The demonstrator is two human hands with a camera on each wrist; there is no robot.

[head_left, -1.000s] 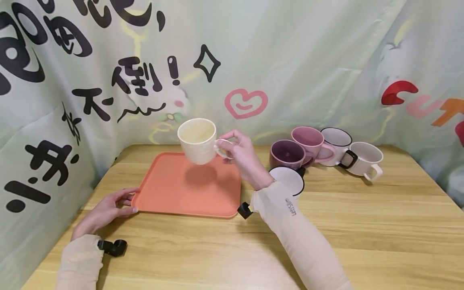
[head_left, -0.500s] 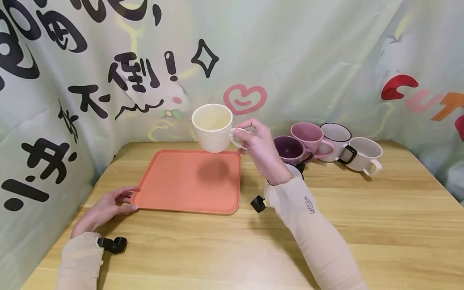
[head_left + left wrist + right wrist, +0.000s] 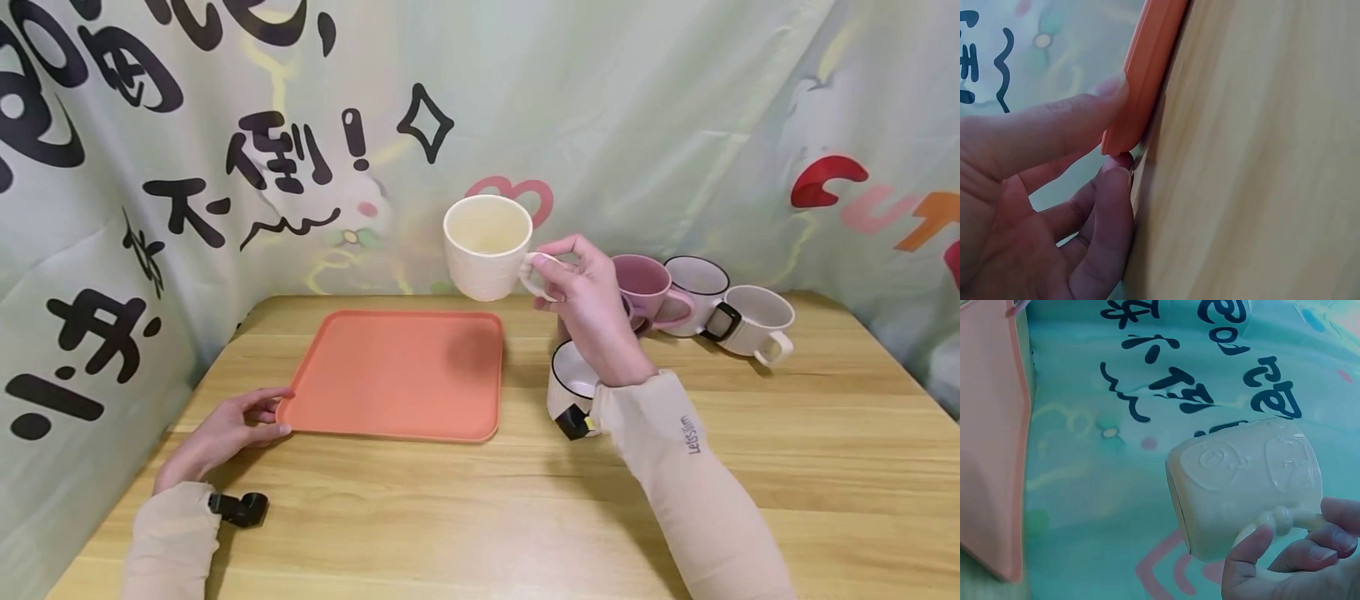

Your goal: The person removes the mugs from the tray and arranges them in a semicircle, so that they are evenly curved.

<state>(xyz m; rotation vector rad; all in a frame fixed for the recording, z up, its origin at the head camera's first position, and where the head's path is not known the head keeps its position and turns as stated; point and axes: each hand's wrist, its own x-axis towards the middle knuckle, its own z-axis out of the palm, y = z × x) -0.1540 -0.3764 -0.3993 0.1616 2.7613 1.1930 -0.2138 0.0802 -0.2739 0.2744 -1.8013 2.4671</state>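
My right hand (image 3: 588,300) pinches the handle of a cream mug (image 3: 487,250) and holds it upright, raised above the back right of the orange tray (image 3: 397,375). In the right wrist view the mug (image 3: 1247,487) shows raised figures on its side and a beaded handle. At the tray's near left corner is my left hand (image 3: 228,429). The left wrist view has that hand's thumb (image 3: 1079,122) against the outer side of the tray (image 3: 1147,75), and its fingers curl at the corner's underside. The tray lies flat on the table.
Right of the tray stands a white black-rimmed mug (image 3: 562,387), partly behind my right wrist. Behind it are a pink mug (image 3: 637,279), another black-rimmed white mug (image 3: 693,287) and a plain white mug (image 3: 753,321). A purple mug is mostly hidden by my hand. A printed curtain (image 3: 637,108) hangs behind the wooden table (image 3: 420,517).
My right hand has carried the cream mug up and to the right, from over the tray's middle to its right back edge. My left hand has stayed at the tray corner.
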